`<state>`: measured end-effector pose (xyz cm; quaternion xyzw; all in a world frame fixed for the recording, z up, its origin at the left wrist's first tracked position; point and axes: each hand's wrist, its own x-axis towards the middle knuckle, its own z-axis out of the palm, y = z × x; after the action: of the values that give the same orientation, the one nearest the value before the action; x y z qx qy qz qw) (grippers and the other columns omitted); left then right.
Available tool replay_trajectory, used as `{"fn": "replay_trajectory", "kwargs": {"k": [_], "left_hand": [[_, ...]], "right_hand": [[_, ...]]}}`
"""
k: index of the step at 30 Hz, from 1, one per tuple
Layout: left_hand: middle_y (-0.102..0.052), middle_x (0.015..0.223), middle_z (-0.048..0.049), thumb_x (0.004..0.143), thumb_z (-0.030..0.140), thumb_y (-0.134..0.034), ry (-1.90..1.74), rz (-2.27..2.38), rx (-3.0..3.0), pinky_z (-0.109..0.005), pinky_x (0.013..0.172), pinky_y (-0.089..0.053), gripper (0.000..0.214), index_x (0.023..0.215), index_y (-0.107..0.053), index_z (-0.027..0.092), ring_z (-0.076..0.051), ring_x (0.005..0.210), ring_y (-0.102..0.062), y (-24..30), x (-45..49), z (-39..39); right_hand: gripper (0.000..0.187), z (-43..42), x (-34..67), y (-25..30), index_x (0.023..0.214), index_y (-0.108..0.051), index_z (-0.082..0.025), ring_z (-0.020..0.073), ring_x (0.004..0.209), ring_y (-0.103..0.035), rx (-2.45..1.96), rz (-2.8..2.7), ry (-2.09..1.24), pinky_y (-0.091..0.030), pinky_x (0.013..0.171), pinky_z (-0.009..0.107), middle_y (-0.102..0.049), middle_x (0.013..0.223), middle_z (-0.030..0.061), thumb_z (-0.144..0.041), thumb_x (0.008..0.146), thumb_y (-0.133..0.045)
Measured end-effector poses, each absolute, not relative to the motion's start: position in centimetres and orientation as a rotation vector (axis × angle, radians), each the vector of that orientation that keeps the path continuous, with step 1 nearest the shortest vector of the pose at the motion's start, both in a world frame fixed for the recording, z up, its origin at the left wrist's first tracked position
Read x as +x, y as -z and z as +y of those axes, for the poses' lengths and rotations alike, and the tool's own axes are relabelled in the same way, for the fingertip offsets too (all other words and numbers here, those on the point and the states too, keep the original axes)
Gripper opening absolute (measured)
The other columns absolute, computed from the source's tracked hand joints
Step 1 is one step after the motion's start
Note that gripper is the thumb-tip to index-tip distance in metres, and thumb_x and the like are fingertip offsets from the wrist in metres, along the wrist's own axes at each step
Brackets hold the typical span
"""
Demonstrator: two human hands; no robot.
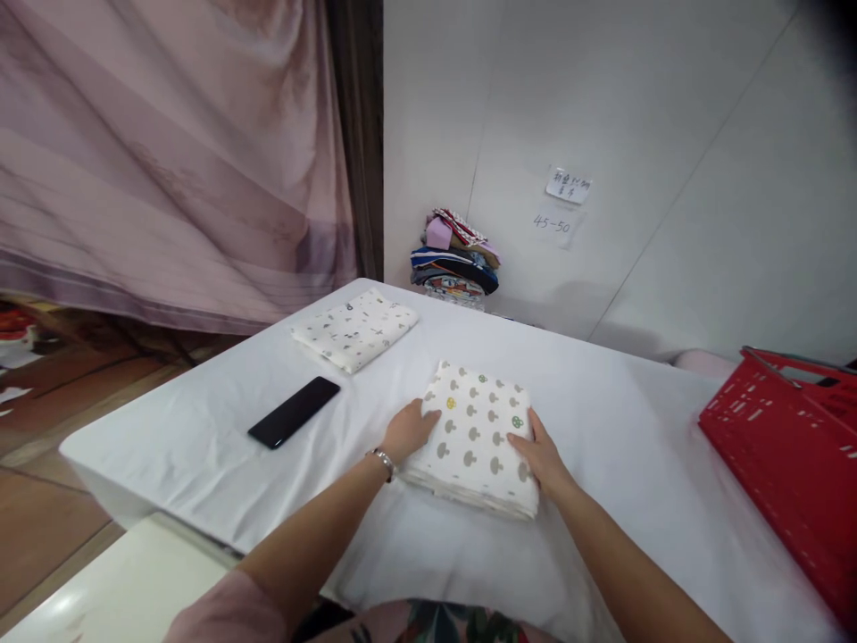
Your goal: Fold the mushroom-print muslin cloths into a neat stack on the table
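Note:
Between my two hands lies a folded white cloth (477,436) printed with grey mushrooms and a few yellow and green marks. Its layered edges face me, and it rests on the white-covered table (603,420). My left hand (408,432), with a bracelet at the wrist, grips the left side, thumb on top. On the opposite side my right hand (545,454) holds the edge the same way. The fingers under the cloth are partly hidden. Farther back to the left is another folded white cloth (358,329) with small dark prints.
A black phone (295,413) lies left of my hands. At the right edge stands a red plastic basket (783,455). Beyond the table's far edge is a pile of folded fabrics (455,259) by the wall. A pink curtain (201,152) hangs at the left.

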<state>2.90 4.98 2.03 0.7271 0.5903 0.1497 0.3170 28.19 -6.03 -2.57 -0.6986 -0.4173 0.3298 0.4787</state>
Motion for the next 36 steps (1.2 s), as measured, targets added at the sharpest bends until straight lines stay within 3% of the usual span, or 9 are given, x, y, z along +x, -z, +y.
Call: {"fn": "replay_trajectory", "kwargs": {"k": [6,9,12,16,20,23,28,36], "left_hand": [[-0.066,0.105,-0.0079,0.084,0.042,-0.048,-0.606,1.463,1.967,-0.027,0.078,-0.044,0.037,0.111,-0.057,0.019,-0.020,0.092,-0.062,-3.5,5.7,8.2],[-0.067,0.103,-0.0094,0.081,0.044,-0.053,-0.458,1.518,1.884,-0.026,0.077,-0.044,0.041,0.109,-0.058,0.016,-0.021,0.094,-0.062,-3.5,6.3,9.9],[-0.063,0.112,-0.0102,0.080,0.049,-0.054,-0.422,1.532,1.854,-0.028,0.082,-0.043,0.048,0.115,-0.055,0.016,-0.024,0.102,-0.058,-2.5,5.8,10.1],[-0.061,0.115,-0.0064,0.080,0.041,-0.058,-0.631,1.430,1.792,-0.025,0.083,-0.045,0.046,0.121,-0.052,0.020,-0.018,0.098,-0.059,-1.2,3.6,7.9],[-0.059,0.112,-0.0031,0.081,0.040,-0.055,-0.804,1.301,1.873,-0.024,0.080,-0.048,0.037,0.114,-0.058,0.024,-0.014,0.091,-0.059,-0.6,0.7,5.3],[-0.057,0.115,-0.0024,0.083,0.037,-0.052,-0.796,1.167,2.133,-0.027,0.085,-0.048,0.027,0.104,-0.064,0.026,-0.016,0.100,-0.056,-0.8,-0.6,4.2],[-0.059,0.110,-0.0035,0.087,0.031,-0.047,-0.676,1.025,2.473,-0.030,0.091,-0.044,0.024,0.100,-0.067,0.026,-0.018,0.103,-0.052,-1.2,-1.0,4.0],[-0.060,0.105,-0.0038,0.089,0.028,-0.042,-0.512,0.965,2.595,-0.028,0.084,-0.044,0.026,0.096,-0.066,0.025,-0.018,0.100,-0.052,-1.9,-0.6,4.8]], "right_hand": [[0.079,-2.9,29.2,0.7,0.144,-0.024,-0.024,0.0262,0.115,-0.053,-1.664,-0.990,-0.526,-0.051,0.088,0.038,-0.044,0.139,0.0086,-0.033,0.073,-0.059],[0.077,-1.5,30.1,0.2,0.141,-0.032,-0.021,0.0259,0.116,-0.052,-1.817,-0.965,-0.563,-0.047,0.093,0.039,-0.046,0.137,0.0095,-0.034,0.071,-0.060],[0.068,-2.0,30.2,0.5,0.135,-0.041,-0.021,0.0266,0.119,-0.049,-1.883,-0.985,-0.608,-0.042,0.098,0.041,-0.047,0.135,0.0098,-0.038,0.072,-0.059],[0.052,-5.2,29.0,0.8,0.124,-0.054,-0.019,0.0260,0.130,-0.035,-1.915,-1.214,-0.364,-0.033,0.105,0.042,-0.038,0.142,0.0096,-0.042,0.078,-0.051],[0.034,-7.8,26.9,0.2,0.108,-0.064,-0.021,0.0245,0.123,-0.043,-1.737,-1.596,-0.107,-0.034,0.102,0.046,-0.055,0.126,0.0083,-0.038,0.086,-0.044],[0.029,-8.2,25.4,-0.5,0.101,-0.066,-0.024,0.0236,0.109,-0.052,-1.623,-1.876,-0.074,-0.037,0.097,0.045,-0.064,0.109,0.0060,-0.033,0.089,-0.042],[0.028,-7.6,23.8,-1.1,0.098,-0.067,-0.024,0.0213,0.094,-0.053,-1.650,-2.045,-0.024,-0.039,0.085,0.039,-0.064,0.100,0.0059,-0.028,0.092,-0.040],[0.026,-6.2,22.3,-1.4,0.097,-0.067,-0.023,0.0211,0.089,-0.050,-1.681,-2.149,0.045,-0.038,0.078,0.034,-0.061,0.096,0.0061,-0.026,0.091,-0.042]]}}
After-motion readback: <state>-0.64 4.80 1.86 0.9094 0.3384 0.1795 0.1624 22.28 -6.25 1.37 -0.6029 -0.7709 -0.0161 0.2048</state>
